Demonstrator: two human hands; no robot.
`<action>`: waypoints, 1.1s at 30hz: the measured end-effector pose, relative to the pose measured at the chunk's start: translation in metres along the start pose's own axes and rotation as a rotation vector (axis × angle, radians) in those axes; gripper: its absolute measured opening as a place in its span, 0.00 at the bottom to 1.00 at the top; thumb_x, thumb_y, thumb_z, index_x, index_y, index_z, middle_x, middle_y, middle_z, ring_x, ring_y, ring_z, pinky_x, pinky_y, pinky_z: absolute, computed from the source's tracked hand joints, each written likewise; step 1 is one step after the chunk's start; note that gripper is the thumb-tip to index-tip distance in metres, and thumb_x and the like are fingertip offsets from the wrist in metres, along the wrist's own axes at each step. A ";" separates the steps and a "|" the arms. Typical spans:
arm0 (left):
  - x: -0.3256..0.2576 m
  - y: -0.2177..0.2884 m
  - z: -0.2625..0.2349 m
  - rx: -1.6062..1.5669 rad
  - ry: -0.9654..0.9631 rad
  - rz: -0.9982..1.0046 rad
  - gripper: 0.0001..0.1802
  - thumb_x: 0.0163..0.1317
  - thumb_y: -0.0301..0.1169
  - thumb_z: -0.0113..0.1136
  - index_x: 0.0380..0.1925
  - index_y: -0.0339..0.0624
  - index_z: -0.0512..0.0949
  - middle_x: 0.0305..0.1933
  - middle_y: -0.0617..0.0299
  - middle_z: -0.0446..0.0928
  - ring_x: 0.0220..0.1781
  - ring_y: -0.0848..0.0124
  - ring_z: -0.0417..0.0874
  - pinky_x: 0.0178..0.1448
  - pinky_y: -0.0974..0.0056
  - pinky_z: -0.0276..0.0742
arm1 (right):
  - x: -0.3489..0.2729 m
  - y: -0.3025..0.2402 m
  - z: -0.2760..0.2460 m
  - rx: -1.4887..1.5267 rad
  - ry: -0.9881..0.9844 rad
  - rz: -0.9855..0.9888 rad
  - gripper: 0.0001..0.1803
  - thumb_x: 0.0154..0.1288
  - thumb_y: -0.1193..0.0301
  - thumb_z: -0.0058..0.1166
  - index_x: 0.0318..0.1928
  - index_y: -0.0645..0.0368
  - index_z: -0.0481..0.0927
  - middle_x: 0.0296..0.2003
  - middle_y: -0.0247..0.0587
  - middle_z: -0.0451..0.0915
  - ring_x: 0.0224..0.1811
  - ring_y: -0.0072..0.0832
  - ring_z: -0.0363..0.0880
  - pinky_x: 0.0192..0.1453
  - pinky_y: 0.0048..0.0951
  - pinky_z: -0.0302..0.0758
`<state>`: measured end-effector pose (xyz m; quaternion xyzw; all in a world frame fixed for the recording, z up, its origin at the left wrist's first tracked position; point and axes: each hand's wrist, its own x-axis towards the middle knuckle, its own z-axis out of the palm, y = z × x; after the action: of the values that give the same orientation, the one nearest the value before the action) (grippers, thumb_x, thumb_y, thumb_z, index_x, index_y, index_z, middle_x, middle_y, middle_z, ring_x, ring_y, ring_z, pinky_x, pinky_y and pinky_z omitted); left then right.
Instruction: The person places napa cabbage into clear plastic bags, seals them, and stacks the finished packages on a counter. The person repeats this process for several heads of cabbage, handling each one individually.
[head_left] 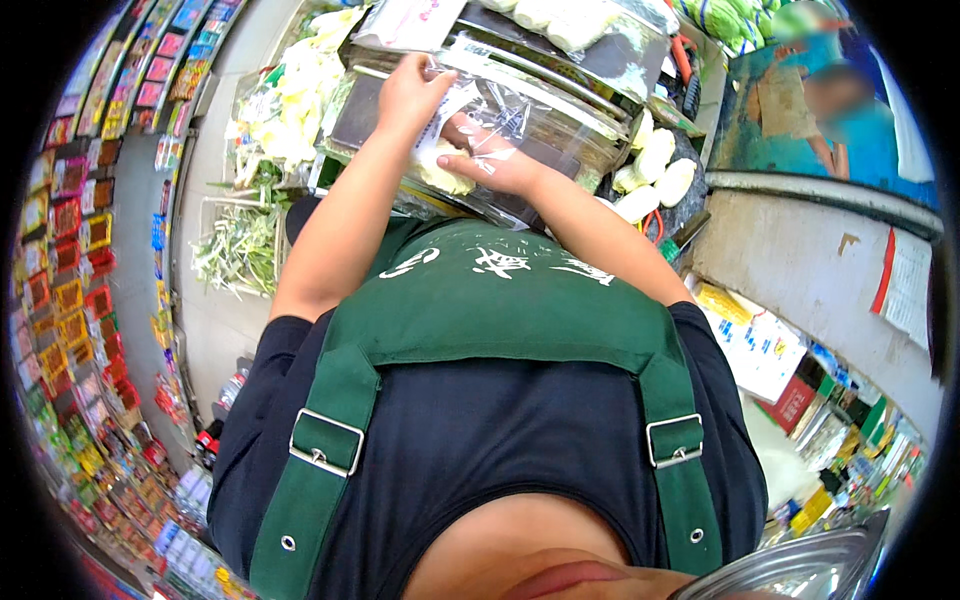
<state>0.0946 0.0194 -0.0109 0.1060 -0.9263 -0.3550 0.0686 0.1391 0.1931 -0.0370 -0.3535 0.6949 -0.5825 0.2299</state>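
Grip, left hand: fingertips of the left hand point(405, 100) are pinched together on the upper edge of a clear bag point(505, 110), upper middle of the frame.
Grip, right hand: the right hand point(505, 170) lies lower, its thumb against a pale cabbage point(440, 172) and some fingers behind film; I cannot tell whether it clamps the cabbage.
Cabbage and bag: both sit over the dark counter point(358, 112), close to the apron; whether the cabbage is inside the bag is unclear.
Why so held: the higher pinch probably keeps the thin film raised, while the lower hand seems to steady the cabbage.
More cabbages: bare ones point(655, 155) lie right of the hands, others at the top edge, likely placed within easy reach.
Loose leaves: they pile point(275, 115) at upper left, probably kept apart from the whole heads.
Writing: white characters mark the green apron point(500, 310); pink print shows on a white packet point(408, 25); the bag's dark print is too small to read.
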 end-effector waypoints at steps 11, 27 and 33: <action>-0.035 -0.010 -0.005 -0.549 0.035 0.063 0.15 0.69 0.22 0.54 0.55 0.40 0.75 0.37 0.63 0.79 0.35 0.78 0.77 0.41 0.73 0.74 | -0.014 0.010 0.020 -0.020 0.159 -0.055 0.42 0.67 0.57 0.58 0.72 0.61 0.52 0.60 0.59 0.73 0.62 0.44 0.74 0.67 0.38 0.67; 0.028 0.022 0.022 0.132 0.249 0.423 0.19 0.58 0.29 0.65 0.52 0.47 0.79 0.47 0.54 0.77 0.51 0.59 0.75 0.57 0.56 0.70 | -0.196 0.027 -0.128 0.006 1.178 0.348 0.13 0.69 0.68 0.55 0.49 0.60 0.82 0.39 0.37 0.86 0.42 0.23 0.83 0.47 0.27 0.78; 0.028 0.047 -0.003 0.118 0.236 0.494 0.20 0.59 0.30 0.65 0.52 0.47 0.79 0.53 0.52 0.72 0.57 0.55 0.71 0.65 0.53 0.63 | -0.230 0.091 -0.180 -0.722 1.005 0.586 0.13 0.62 0.70 0.56 0.46 0.60 0.82 0.44 0.48 0.83 0.46 0.44 0.82 0.53 0.38 0.77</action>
<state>0.0615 0.0450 0.0239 -0.0785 -0.9288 -0.2580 0.2542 0.1357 0.4905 -0.1083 0.1078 0.9349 -0.3214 -0.1046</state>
